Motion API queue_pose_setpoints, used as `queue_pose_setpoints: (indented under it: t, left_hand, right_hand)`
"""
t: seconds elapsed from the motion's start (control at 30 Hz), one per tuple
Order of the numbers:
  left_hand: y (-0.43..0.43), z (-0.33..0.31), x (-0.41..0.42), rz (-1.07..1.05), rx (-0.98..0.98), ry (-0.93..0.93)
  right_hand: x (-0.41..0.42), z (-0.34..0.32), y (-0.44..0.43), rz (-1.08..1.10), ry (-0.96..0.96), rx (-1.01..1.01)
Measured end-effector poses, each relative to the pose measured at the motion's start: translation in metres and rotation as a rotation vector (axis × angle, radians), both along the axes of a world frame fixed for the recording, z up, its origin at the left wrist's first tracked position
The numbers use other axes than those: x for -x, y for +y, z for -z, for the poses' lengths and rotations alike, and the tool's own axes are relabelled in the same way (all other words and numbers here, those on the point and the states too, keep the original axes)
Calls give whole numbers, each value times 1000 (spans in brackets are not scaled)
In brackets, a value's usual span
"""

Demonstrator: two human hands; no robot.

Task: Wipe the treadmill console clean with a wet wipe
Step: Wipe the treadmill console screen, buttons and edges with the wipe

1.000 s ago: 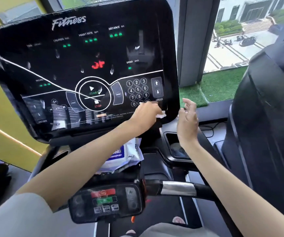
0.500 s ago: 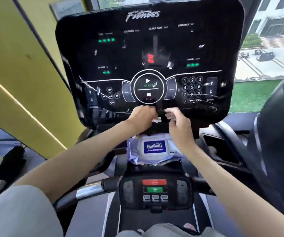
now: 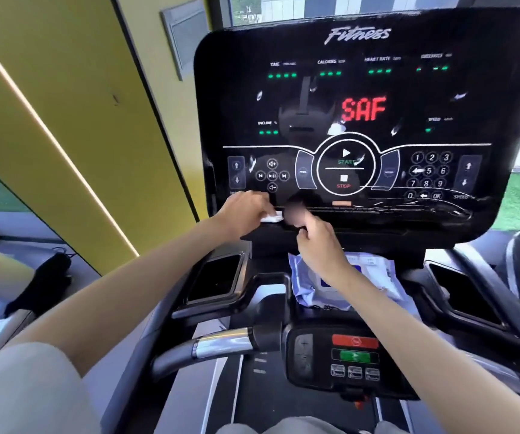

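The treadmill console point(image 3: 409, 98) is a glossy black, round-cornered panel, streaked along its lower edge; the left hand point(image 3: 246, 211) has its fingers curled down on a small crumpled white wet wipe point(image 3: 271, 218) at the console's lower left edge; the right hand point(image 3: 318, 245) is just beside it, fingers curled, one blurred; I cannot tell whether they grip anything.

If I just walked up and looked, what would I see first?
The big red letters spelling SAF, glowing in the middle of the black screen, would catch your eye first. At the screen's bottom edge, towards its left, the left hand holds a white wipe, with the right hand close beside it. Lower down lies a pack of wipes, partly hidden by the right wrist.
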State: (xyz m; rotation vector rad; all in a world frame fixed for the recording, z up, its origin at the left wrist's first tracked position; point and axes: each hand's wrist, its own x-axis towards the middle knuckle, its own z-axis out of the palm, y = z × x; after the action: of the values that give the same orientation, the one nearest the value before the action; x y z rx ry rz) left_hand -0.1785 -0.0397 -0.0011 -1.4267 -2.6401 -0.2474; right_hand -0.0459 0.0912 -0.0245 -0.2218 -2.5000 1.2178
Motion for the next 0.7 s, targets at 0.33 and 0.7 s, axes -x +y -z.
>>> queue_pose_setpoints:
  t: [0.33, 0.7]
  left_hand:
    - [-64, 16, 22, -73, -82, -67]
    - [-83, 24, 22, -85, -80, -28]
  right_hand:
    - [24, 16, -32, 52, -37, -189]
    - [28, 11, -34, 75, -8, -285]
